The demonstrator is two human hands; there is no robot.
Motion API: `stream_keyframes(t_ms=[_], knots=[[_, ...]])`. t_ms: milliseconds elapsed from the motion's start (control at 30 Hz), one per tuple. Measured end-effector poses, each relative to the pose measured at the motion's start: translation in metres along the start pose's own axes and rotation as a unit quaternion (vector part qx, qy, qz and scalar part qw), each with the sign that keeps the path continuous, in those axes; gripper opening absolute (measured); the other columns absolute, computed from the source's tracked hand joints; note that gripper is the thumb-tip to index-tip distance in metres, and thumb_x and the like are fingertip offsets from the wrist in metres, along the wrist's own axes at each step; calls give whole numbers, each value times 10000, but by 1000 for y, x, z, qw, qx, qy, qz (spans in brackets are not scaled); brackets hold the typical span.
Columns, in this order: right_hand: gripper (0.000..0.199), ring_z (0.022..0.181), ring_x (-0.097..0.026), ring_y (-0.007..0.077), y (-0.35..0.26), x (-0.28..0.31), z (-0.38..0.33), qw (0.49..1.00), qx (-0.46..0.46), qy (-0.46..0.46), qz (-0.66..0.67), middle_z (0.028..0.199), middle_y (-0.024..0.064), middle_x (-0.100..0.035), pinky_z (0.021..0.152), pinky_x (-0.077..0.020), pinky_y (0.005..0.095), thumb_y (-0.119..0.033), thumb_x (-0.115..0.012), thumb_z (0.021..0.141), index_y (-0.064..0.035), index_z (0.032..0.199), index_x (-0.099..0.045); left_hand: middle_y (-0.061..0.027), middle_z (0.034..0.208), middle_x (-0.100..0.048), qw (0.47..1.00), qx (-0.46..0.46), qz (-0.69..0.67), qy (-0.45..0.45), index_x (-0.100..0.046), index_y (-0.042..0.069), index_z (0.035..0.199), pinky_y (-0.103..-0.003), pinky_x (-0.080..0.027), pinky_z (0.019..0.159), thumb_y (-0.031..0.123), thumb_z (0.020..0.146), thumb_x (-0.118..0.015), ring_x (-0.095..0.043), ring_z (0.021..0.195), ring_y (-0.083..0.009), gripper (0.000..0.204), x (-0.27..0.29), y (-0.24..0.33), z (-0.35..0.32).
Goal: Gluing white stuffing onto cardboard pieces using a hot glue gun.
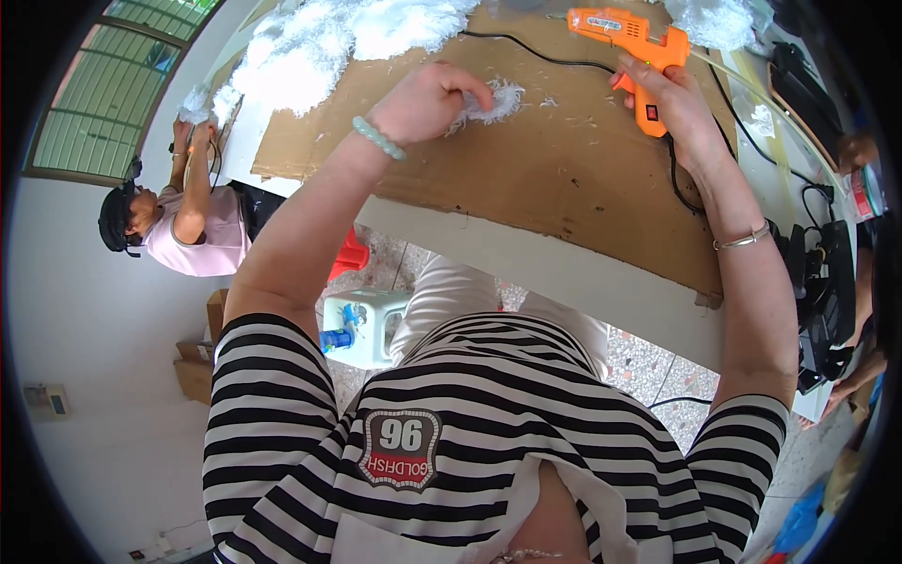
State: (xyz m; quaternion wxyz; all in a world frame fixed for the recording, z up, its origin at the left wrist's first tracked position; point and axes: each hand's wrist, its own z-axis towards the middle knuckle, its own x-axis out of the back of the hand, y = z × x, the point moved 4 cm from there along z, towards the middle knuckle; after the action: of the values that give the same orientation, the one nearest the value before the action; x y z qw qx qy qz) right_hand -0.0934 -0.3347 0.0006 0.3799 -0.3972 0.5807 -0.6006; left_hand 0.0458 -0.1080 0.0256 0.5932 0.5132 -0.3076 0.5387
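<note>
In the head view, the right hand (684, 103) grasps an orange glue gun (622, 32) by its handle, nozzle toward the left, above the right part of the cardboard (583, 174); the left hand (425, 101), fingers bent, is at a white tuft (505, 99) lying on that cardboard; whether it pinches the tuft I cannot tell; a white fluff pile (305, 61) lies beyond the left hand; a co-worker (202, 230) is at the far left.
</note>
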Motion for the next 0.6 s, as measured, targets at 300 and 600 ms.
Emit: stream_keyframes(t_ms=[300, 600], knots=[[274, 675, -485, 51, -1, 0, -2, 1000, -13, 17, 1, 833, -9, -622, 622, -410, 194, -323, -567, 898, -60, 969, -596, -7, 923, -661, 992, -38, 91, 79, -677, 120, 847, -365, -425, 847, -71, 703, -518, -585, 928, -222, 287, 11, 18, -15], [256, 669, -480, 50, -1, 0, 2, 999, -13, -6, -32, 830, -9, -627, 618, -403, 195, -312, -573, 894, -64, 947, -611, -46, 917, -666, 988, 37, -16, 149, -685, 93, 932, -306, -472, 771, -24, 780, -561, -608, 868, -223, 229, 24, 0, -28]])
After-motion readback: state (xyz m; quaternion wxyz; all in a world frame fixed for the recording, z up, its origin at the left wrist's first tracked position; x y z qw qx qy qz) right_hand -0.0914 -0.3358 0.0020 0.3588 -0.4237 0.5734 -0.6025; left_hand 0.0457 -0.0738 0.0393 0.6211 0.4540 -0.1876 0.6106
